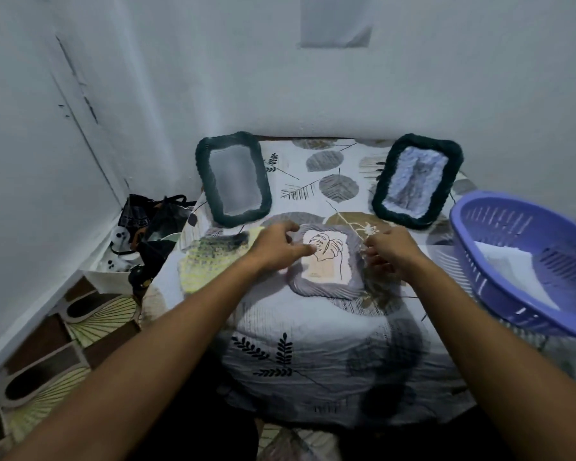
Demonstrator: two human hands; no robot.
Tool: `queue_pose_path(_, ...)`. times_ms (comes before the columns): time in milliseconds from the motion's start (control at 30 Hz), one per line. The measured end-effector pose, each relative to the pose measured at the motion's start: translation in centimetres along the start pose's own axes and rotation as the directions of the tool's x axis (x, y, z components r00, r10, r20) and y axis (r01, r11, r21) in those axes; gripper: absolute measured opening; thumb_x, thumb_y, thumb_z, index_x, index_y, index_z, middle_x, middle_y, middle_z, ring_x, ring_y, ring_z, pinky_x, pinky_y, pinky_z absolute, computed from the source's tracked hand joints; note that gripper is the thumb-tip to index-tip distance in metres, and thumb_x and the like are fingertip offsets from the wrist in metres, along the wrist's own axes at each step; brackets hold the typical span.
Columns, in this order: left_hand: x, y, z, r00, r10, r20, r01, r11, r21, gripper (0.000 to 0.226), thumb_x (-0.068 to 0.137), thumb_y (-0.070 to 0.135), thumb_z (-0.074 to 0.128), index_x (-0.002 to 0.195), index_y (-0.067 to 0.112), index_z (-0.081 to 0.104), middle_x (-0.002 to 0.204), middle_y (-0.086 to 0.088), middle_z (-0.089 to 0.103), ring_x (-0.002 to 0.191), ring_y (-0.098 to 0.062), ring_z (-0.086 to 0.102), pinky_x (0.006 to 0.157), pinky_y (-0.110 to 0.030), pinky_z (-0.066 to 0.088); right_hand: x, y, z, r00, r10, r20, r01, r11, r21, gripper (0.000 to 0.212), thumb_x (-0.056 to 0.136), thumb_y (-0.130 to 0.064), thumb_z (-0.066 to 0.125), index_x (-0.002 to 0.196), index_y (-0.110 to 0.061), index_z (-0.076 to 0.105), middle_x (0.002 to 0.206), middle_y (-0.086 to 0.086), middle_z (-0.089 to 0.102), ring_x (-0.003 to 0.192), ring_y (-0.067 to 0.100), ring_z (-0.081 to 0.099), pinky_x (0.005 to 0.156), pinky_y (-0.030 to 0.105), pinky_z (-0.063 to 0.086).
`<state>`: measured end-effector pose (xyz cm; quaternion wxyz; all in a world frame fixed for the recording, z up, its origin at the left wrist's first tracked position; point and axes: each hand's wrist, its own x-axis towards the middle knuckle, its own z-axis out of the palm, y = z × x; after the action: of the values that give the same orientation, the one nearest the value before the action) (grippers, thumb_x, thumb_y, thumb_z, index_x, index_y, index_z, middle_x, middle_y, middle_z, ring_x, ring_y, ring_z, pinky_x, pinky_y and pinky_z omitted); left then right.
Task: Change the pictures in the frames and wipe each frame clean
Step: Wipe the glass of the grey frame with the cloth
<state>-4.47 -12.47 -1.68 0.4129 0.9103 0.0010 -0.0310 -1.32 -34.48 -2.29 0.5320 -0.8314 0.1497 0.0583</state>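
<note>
Two bare forearms entered from the bottom corners of the view, uncovered from the edge of the picture to the wrists: no sleeve or cuff showed on either. The wrists carried no watch, strap or bracelet. The left hand (276,249) and the right hand (391,251) were ungloved, and no ring could be made out on the fingers, which were slightly blurred. Both arms looked slim and smooth.

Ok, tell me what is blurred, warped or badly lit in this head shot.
Head view: dim, bluish, flat light with no glare. The wide lens bows the walls and stretches both forearms. The left hand, right hand and purple basket are smeared. The grey frame stays readable, leaf drawing included. The picture in the right dark frame is too soft to read.
</note>
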Motion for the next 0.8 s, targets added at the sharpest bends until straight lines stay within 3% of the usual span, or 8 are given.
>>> queue_pose_path(133, 0.1, -0.2, 2.7, 1.000, -0.020, -0.004, 0.021, 0.998, 0.062, 0.067, 0.083, 0.041, 0.071, 0.138, 0.012, 0.046, 0.139, -0.011, 0.053, 0.126, -0.026, 0.050, 0.105, -0.037, 0.040, -0.5, 1.1, 0.7, 0.999, -0.043, 0.002, 0.042, 0.992, -0.120, 0.010, 0.078, -0.010, 0.052, 0.068, -0.012, 0.056, 0.069, 0.009, 0.054, 0.065, 0.023, 0.051, 0.060, 0.031, 0.040)
queue_pose_path(233, 0.2, -0.2, 3.6, 0.997, -0.040, -0.059, 0.041, 0.999, 0.019, 0.064, 0.085, 0.042, 0.068, 0.139, 0.014, 0.046, 0.139, -0.011, 0.053, 0.128, -0.028, 0.048, 0.106, -0.040, 0.039, -0.8, 1.6, 2.1, 0.999, -0.025, 0.024, 0.030, 0.971, -0.237, 0.025, 0.079, -0.020, 0.053, 0.089, 0.000, 0.064, 0.084, 0.014, 0.064, 0.077, 0.027, 0.061, 0.058, 0.027, 0.043)
queue_pose_path(367, 0.6, -0.3, 3.7, 0.991, -0.104, -0.079, 0.091, 0.984, -0.152, 0.058, 0.086, 0.044, 0.066, 0.135, 0.017, 0.049, 0.137, -0.008, 0.055, 0.123, -0.025, 0.052, 0.105, -0.040, 0.041, -0.3, 1.9, 2.8, 0.999, 0.031, 0.013, -0.028, 0.977, -0.209, 0.049, 0.070, -0.031, 0.054, 0.106, 0.002, 0.059, 0.102, 0.020, 0.063, 0.092, 0.033, 0.061, 0.057, 0.029, 0.042)
queue_pose_path(467, 0.9, -0.4, 3.3, 0.983, -0.171, -0.073, 0.138, 0.934, -0.328, 0.051, 0.090, 0.039, 0.062, 0.133, 0.015, 0.051, 0.133, -0.005, 0.055, 0.119, -0.022, 0.053, 0.104, -0.034, 0.040, -1.8, 0.5, 2.2, 0.999, 0.039, -0.006, -0.039, 0.997, -0.065, 0.017, 0.086, -0.021, 0.056, 0.092, -0.006, 0.061, 0.097, 0.010, 0.061, 0.090, 0.026, 0.058, 0.068, 0.031, 0.044)
queue_pose_path(533, 1.1, -0.4, 3.1, 0.973, -0.212, -0.087, 0.151, 0.881, -0.449, 0.045, 0.091, 0.033, 0.061, 0.129, 0.012, 0.055, 0.125, -0.008, 0.060, 0.109, -0.022, 0.058, 0.094, -0.032, 0.045, -1.8, 0.7, 1.8, 0.999, 0.048, -0.025, -0.046, 0.996, 0.078, 0.012, 0.086, -0.016, 0.061, 0.089, -0.006, 0.067, 0.089, 0.008, 0.063, 0.075, 0.019, 0.057, 0.060, 0.029, 0.041)
queue_pose_path(600, 1.0, -0.5, 2.9, 0.965, -0.244, -0.096, 0.144, 0.798, -0.585, 0.033, 0.091, 0.027, 0.062, 0.118, 0.009, 0.060, 0.104, -0.022, 0.067, 0.082, -0.021, 0.065, 0.071, -0.033, 0.052, -1.8, 0.8, 1.6, 0.996, 0.069, -0.065, -0.052, 0.971, 0.235, 0.003, 0.077, -0.012, 0.069, 0.078, -0.009, 0.069, 0.083, 0.009, 0.067, 0.070, 0.021, 0.059, 0.059, 0.031, 0.046)
queue_pose_path(667, 0.6, -0.3, 2.5, 0.963, -0.264, -0.062, 0.133, 0.660, -0.739, 0.017, 0.091, 0.017, 0.061, 0.107, 0.011, 0.058, 0.073, -0.020, 0.062, 0.051, -0.013, 0.052, 0.046, -0.020, 0.041, -1.8, 1.1, 1.4, 0.991, 0.113, -0.077, -0.073, 0.912, 0.405, 0.006, 0.073, -0.005, 0.071, 0.072, -0.010, 0.068, 0.078, 0.010, 0.069, 0.068, 0.024, 0.062, 0.060, 0.033, 0.051)
queue_pose_path(800, 0.9, -0.2, 1.4, 0.965, -0.263, 0.008, 0.133, 0.461, -0.878, 0.027, 0.086, -0.003, 0.061, 0.107, 0.014, 0.056, 0.082, -0.005, 0.065, 0.065, -0.018, 0.058, 0.059, -0.030, 0.047, -1.9, 1.1, 1.2, 0.988, 0.152, -0.024, -0.086, 0.673, 0.735, 0.016, 0.079, 0.009, 0.066, 0.089, -0.004, 0.064, 0.089, 0.016, 0.068, 0.079, 0.025, 0.065, 0.077, 0.036, 0.056)
